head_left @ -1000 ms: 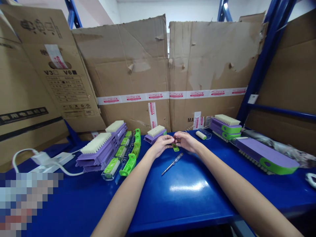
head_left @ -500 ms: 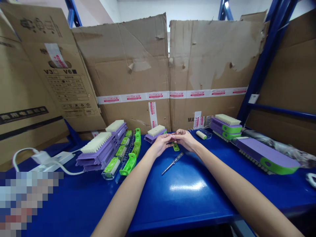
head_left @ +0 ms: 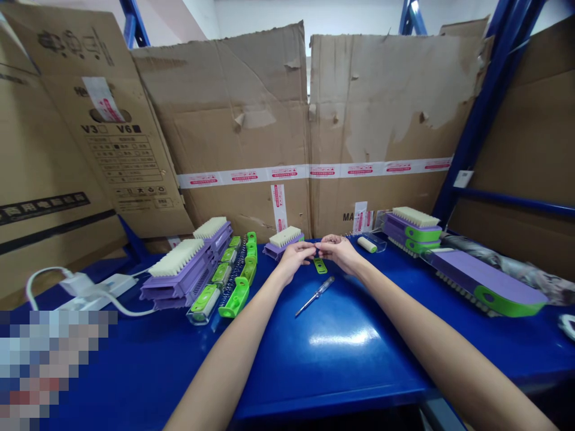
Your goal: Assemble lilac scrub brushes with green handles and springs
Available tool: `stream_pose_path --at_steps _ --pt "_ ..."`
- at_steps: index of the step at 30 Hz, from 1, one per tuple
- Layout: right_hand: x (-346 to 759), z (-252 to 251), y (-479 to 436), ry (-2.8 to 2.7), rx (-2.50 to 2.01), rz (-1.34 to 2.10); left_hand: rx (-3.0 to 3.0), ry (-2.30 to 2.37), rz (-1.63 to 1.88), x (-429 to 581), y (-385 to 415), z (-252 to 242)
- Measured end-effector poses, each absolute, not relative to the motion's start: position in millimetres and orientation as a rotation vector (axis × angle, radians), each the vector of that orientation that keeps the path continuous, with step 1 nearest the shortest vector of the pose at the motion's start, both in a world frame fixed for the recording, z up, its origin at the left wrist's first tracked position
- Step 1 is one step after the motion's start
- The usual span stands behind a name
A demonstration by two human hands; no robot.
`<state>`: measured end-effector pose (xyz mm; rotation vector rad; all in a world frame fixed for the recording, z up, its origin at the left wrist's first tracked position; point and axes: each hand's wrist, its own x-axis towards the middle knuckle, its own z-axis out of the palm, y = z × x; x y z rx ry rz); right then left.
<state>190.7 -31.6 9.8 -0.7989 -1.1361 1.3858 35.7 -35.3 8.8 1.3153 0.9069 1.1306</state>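
My left hand [head_left: 296, 257] and my right hand [head_left: 336, 249] meet fingertip to fingertip above the blue table. Both are closed in a pinch, and whatever lies between the fingers is too small to make out. Just under them is a flat green plate [head_left: 320, 266] with holes. Closer to me lies a screwdriver [head_left: 315, 296] with a clear handle, its tip pointing to the lower left. Behind my left hand sits a purple brush [head_left: 284, 238] with cream bristles facing up. A cream and green roller piece [head_left: 367, 244] lies beyond my right hand, by a clear cover.
Stacked purple brush bodies [head_left: 179, 275], green-topped clear boxes [head_left: 205, 302], metal springs [head_left: 233, 275] and green end pieces [head_left: 236, 298] line the left. A white power strip [head_left: 96, 293] stands further left. More purple brushes [head_left: 489, 278] are on the right. Cardboard panels [head_left: 242, 131] wall the back.
My fingers have shifted slightly, and the right hand's fingers are a little more drawn together. The screwdriver and the parts on the table stay where they were.
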Motion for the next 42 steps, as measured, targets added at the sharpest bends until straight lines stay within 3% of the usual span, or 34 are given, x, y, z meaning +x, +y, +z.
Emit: stream_pose_path --at_steps 16,31,42 --pt "187 14 -33 -1.085 -0.795 1.359 1.272 0.795 1.271 44 -35 6" --pt "188 16 -35 -1.091 -0.871 1.213 1.662 0.995 1.368 41 -32 -1" --pt "197 10 -29 -1.12 -0.95 1.186 2.209 1.209 0.918 37 -41 -13"
